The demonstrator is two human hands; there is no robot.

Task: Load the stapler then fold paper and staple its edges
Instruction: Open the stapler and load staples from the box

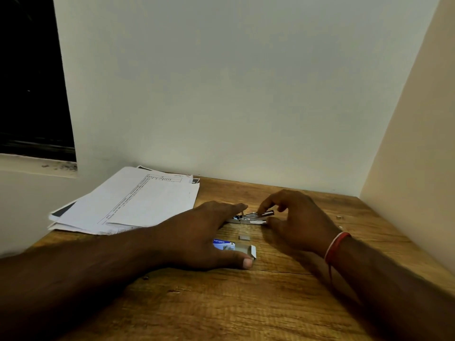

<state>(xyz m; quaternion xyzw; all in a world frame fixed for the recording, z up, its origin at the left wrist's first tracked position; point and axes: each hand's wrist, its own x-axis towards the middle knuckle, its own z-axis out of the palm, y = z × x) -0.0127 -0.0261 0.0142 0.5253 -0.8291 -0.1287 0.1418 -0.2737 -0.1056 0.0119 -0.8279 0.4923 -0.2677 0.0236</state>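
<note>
A small metal stapler lies on the wooden table, its top lifted off the base. My left hand lies flat beside it, fingers straight, fingertips pressing the stapler's left end. My right hand pinches the raised top part between thumb and fingers. A short strip of staples rests on the table just in front of the stapler. An open blue and white staple box lies under the left hand's thumb side. A stack of white printed paper sits at the table's back left.
Pale walls close the table at the back and on the right. A dark window with a ledge is at the upper left. Tiny metal bits lie near the right wall.
</note>
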